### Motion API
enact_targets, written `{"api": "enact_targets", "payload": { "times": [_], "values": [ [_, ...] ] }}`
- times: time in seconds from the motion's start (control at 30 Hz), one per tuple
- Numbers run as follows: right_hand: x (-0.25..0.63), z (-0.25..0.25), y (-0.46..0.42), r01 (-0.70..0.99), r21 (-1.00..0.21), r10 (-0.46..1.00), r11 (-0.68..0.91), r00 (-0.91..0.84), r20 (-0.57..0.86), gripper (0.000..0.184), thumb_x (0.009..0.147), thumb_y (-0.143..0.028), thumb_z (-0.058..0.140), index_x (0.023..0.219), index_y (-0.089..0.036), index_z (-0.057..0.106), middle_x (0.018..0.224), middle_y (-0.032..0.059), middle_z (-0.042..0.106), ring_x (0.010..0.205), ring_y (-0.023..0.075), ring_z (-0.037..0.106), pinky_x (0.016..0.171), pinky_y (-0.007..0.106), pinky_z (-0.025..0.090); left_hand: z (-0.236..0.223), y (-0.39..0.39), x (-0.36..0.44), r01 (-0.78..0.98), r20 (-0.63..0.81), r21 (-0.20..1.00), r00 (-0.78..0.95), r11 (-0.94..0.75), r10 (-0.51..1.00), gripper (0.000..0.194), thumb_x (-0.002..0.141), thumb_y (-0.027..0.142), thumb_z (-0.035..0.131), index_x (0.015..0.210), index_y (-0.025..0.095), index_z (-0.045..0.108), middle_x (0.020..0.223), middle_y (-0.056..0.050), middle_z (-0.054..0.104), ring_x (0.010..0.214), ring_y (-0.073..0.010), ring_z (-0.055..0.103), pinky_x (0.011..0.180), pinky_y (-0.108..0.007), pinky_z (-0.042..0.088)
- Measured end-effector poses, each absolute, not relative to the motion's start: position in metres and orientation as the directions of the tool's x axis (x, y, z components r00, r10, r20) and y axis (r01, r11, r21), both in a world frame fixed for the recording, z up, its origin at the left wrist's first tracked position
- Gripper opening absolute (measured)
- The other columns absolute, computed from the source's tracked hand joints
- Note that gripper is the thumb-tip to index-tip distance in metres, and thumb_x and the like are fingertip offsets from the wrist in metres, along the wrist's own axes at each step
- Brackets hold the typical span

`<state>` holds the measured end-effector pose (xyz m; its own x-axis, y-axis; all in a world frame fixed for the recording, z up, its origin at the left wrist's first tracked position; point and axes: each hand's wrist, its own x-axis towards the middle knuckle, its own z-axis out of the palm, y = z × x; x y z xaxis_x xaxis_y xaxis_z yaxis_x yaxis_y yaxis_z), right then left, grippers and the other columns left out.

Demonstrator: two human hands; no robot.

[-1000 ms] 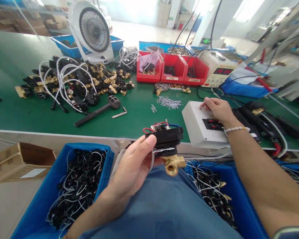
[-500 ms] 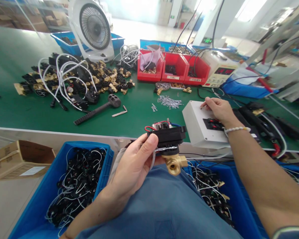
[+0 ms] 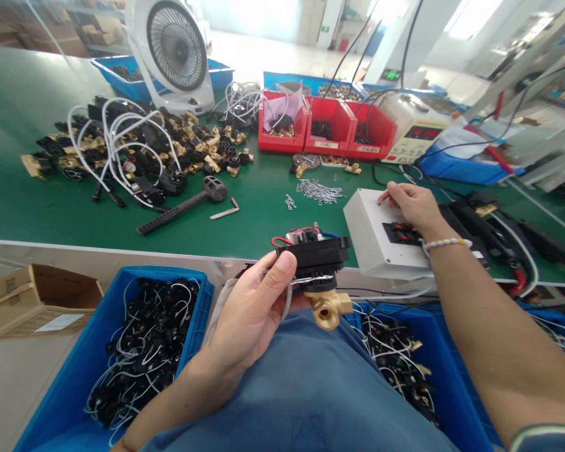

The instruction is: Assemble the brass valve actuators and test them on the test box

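Observation:
My left hand (image 3: 252,314) grips a valve assembly (image 3: 316,270) over my lap: a black housing with red and blue wires on top and a brass fitting below. My right hand (image 3: 412,207) rests on top of a white test box (image 3: 370,235) at the table's near edge, fingers curled, fingertips pressing its upper face beside a black terminal block (image 3: 400,233). A white bead bracelet circles that wrist.
A heap of black-and-brass valves with white wires (image 3: 132,154), a black mallet (image 3: 181,207), a white fan (image 3: 172,53), red bins (image 3: 324,129), a power supply (image 3: 414,135) and loose metal clips (image 3: 317,191) sit on the green table (image 3: 51,207). Blue crates (image 3: 141,351) of wired parts flank my knees.
The valve assembly in my left hand has tilted slightly, its brass fitting turning more toward me. My right hand stays on the white box.

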<state>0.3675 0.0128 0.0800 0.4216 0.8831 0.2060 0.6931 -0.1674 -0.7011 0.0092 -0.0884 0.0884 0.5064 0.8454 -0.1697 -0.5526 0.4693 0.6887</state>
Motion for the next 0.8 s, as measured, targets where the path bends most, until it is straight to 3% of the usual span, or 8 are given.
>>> {"api": "enact_targets", "payload": {
  "times": [0.27, 0.47, 0.57, 0.7, 0.8],
  "values": [
    [0.369, 0.079, 0.013, 0.704, -0.691, 0.889, -0.163, 0.409, 0.207, 0.052, 0.092, -0.063, 0.060, 0.068, -0.017, 0.069, 0.060, 0.0007, 0.056, 0.061, 0.0134, 0.047, 0.063, 0.028, 0.033, 0.090, -0.090, 0.010, -0.565, -0.148, 0.675, 0.526, 0.474, 0.838, 0.055, 0.088, 0.054, 0.073, 0.126, 0.015, 0.069, 0.113, -0.013, 0.077, 0.109, -0.0307, 0.073, 0.093, -0.039, 0.060],
    [0.368, 0.078, 0.014, 0.707, -0.686, 0.886, -0.169, 0.415, 0.209, 0.052, 0.093, -0.062, 0.060, 0.069, -0.017, 0.069, 0.061, 0.0010, 0.057, 0.061, 0.0136, 0.049, 0.064, 0.027, 0.034, 0.091, -0.088, 0.008, -0.636, -0.123, 0.618, 0.501, 0.461, 0.856, 0.045, 0.090, 0.040, 0.075, 0.126, 0.016, 0.068, 0.108, -0.011, 0.078, 0.101, -0.0259, 0.075, 0.090, -0.034, 0.062],
    [0.367, 0.080, 0.013, 0.708, -0.683, 0.883, -0.178, 0.422, 0.208, 0.047, 0.095, -0.055, 0.060, 0.069, -0.017, 0.070, 0.061, 0.0007, 0.057, 0.061, 0.0135, 0.049, 0.064, 0.027, 0.035, 0.095, -0.084, 0.007, -0.648, -0.183, 0.526, 0.546, 0.551, 0.817, 0.029, 0.099, 0.035, 0.061, 0.116, 0.015, 0.072, 0.097, -0.009, 0.079, 0.088, -0.0209, 0.077, 0.082, -0.031, 0.063],
    [0.367, 0.081, 0.012, 0.707, -0.685, 0.882, -0.178, 0.423, 0.207, 0.044, 0.095, -0.052, 0.063, 0.069, -0.018, 0.070, 0.061, 0.0008, 0.058, 0.063, 0.0138, 0.051, 0.065, 0.027, 0.037, 0.102, -0.081, 0.007, -0.591, -0.256, 0.359, 0.681, 0.722, 0.686, 0.051, 0.109, 0.035, 0.034, 0.099, 0.009, 0.076, 0.088, -0.012, 0.079, 0.076, -0.0168, 0.077, 0.074, -0.029, 0.065],
    [0.369, 0.080, 0.014, 0.700, -0.694, 0.880, -0.168, 0.424, 0.214, 0.049, 0.093, -0.059, 0.063, 0.067, -0.018, 0.070, 0.062, 0.0018, 0.059, 0.062, 0.0142, 0.052, 0.064, 0.027, 0.038, 0.104, -0.082, 0.007, -0.591, -0.256, 0.344, 0.689, 0.730, 0.678, 0.057, 0.110, 0.035, 0.029, 0.095, 0.009, 0.078, 0.088, -0.012, 0.080, 0.074, -0.0161, 0.077, 0.073, -0.027, 0.064]
  ]
}}
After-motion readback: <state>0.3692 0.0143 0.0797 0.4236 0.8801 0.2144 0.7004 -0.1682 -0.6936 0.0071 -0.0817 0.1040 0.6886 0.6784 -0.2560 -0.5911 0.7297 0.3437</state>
